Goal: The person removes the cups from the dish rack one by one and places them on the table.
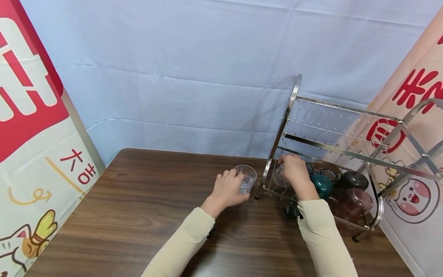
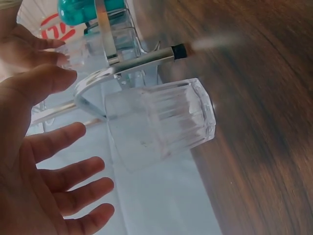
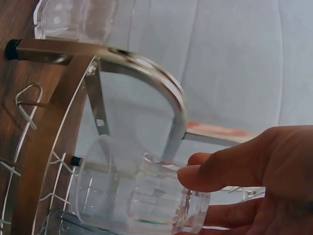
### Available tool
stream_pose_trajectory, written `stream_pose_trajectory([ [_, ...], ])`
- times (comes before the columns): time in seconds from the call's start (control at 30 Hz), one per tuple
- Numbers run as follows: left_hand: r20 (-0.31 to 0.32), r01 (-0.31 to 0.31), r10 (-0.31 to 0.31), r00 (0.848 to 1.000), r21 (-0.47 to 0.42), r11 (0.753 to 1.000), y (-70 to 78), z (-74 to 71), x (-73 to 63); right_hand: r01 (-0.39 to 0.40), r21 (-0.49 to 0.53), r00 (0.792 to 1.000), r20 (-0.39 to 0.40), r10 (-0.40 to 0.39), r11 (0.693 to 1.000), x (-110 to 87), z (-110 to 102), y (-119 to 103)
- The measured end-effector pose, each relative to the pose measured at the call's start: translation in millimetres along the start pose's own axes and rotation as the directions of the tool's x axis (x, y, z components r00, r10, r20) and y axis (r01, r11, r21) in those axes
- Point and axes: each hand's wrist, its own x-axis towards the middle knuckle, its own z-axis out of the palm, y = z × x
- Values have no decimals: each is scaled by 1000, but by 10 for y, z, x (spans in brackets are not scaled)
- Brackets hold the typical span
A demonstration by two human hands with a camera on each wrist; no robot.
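Note:
A clear plastic cup (image 1: 247, 177) stands upright on the table, just left of the rack. My left hand (image 1: 227, 189) is beside it, fingers spread; in the left wrist view a gap shows between the fingertips and the cup (image 2: 161, 122). My right hand (image 1: 293, 169) reaches into the lower shelf of the metal rack (image 1: 277, 142). In the right wrist view, its thumb and fingers pinch a second clear cup (image 3: 142, 191) near its base, mouth facing down toward the shelf wires. Whether that cup touches the wires, I cannot tell.
On the lower shelf, right of my right hand, sit a teal cup (image 1: 322, 186), a black cup (image 1: 354, 180) and a pinkish see-through cup (image 1: 358, 201). The rack's upper tier (image 1: 346, 152) overhangs them. A pale cloth (image 1: 173, 84) hangs behind the wooden table (image 1: 138, 200).

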Motion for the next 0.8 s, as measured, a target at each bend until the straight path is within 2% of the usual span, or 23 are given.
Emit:
stream_pose_trajectory([
  [0.2,-2,-7,7,1000,7,1000,-9,-17,-64,44,13,998,-52,-43,999,-123,-26,-43],
  [0.47,-44,-19,16,999,-71,997,-25,-41,-178,54,41,995,-80,-51,998,-269,-41,-93],
  [0.63,-103,-34,15,995,-179,983,-42,-33,-247,59,52,993,-103,-53,997,-353,-55,-129],
  [0.8,-151,-29,-18,988,-303,952,-57,25,-295,82,56,989,-129,-74,995,-414,-75,-184],
])
